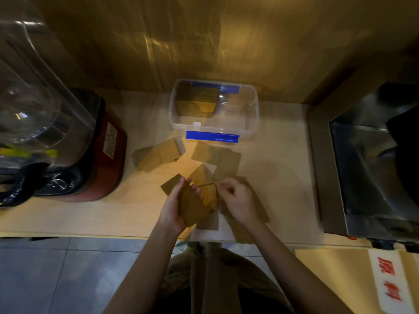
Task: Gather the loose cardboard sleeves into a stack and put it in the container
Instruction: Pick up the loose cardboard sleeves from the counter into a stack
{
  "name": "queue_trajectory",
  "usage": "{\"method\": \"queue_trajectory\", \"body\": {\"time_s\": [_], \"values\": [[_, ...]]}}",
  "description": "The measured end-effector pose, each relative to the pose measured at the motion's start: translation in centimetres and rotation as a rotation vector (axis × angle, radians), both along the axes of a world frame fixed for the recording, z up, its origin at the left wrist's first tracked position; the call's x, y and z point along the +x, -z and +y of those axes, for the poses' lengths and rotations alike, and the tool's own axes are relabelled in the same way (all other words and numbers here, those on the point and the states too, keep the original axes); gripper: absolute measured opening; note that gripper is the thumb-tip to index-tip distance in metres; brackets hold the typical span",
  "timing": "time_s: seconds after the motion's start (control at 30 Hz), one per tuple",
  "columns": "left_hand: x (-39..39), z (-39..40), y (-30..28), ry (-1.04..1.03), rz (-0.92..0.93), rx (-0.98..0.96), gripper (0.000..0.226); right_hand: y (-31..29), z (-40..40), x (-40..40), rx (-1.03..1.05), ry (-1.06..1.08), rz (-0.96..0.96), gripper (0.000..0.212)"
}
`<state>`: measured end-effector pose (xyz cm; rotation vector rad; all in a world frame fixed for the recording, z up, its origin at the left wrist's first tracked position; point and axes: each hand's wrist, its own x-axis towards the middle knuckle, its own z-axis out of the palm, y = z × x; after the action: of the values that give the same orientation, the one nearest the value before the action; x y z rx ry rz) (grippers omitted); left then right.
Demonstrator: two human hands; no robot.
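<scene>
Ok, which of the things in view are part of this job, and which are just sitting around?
Job: brown cardboard sleeves gathered in the left hand; right hand adding one; loose brown cardboard sleeves on the counter; clear plastic container with blue clips.

Lying about: red-based blender with clear jug; steel machine.

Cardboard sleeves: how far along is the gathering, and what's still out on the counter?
Partly done. The clear container already holds one upright stack. In hand: the left hand grips a small bundle of sleeves while the right hand adds another. Left: a fanned group near the red blender base, a second group below the container, and several under the right hand.
</scene>
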<state>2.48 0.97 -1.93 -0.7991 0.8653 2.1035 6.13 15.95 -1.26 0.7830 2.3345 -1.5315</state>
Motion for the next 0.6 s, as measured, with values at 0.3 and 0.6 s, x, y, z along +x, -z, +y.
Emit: {"method": "queue_trajectory", "body": {"time_s": [0.3,0.6], "values": [[0.2,0.1,0.1,0.084,-0.020,-0.028,0.026,4.6,0.5,-5.4,0.460,-0.005,-0.207,0.068],[0.3,-0.2,0.2,0.076,-0.095,-0.088,0.027,4.9,0.6,-6.3,0.581,0.012,-0.235,0.059]]}}
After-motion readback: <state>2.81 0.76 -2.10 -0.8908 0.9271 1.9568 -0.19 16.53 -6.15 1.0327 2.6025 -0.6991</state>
